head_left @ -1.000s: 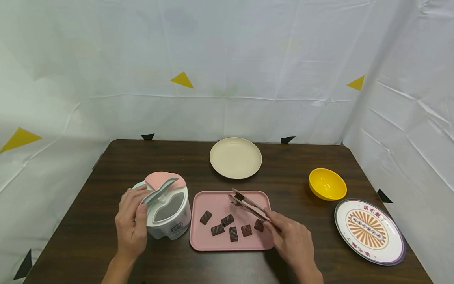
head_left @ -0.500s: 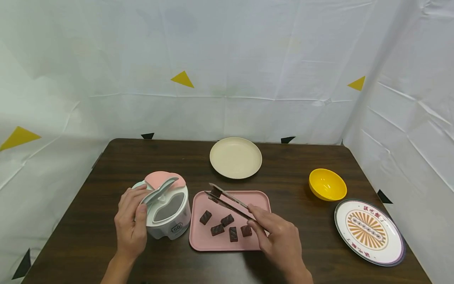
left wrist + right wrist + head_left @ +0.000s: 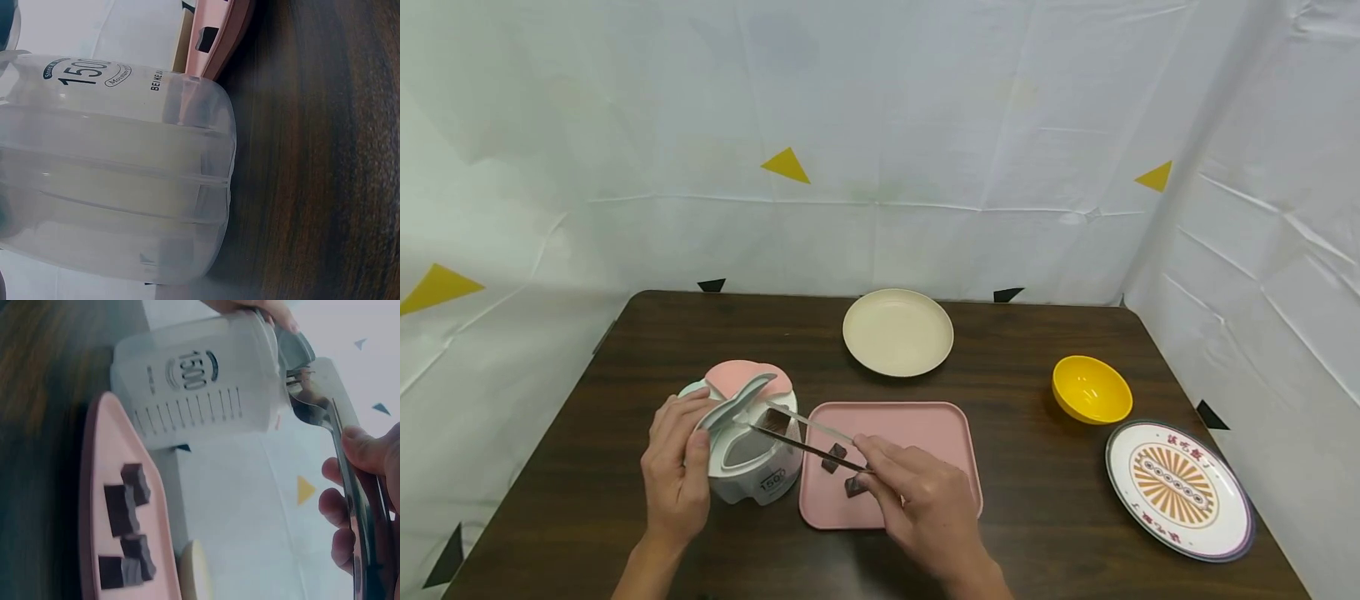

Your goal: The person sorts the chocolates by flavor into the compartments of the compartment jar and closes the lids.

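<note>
A clear plastic storage jar with a white top stands left of the pink tray. My left hand grips its raised grey flip lid, thumb on the near side. My right hand holds metal tongs. Their tips are at the jar's uncovered opening, with a dark chocolate piece between them. Several chocolate pieces lie on the tray in the right wrist view; the right hand hides some of them in the head view.
Behind the tray is a cream plate. A yellow bowl and a patterned white plate stand at the right of the dark wooden table. A pink lid covers the jar's far section.
My right hand has carried the tongs and the chocolate leftward from over the tray to the jar's opening. My left hand keeps its hold on the raised lid.
</note>
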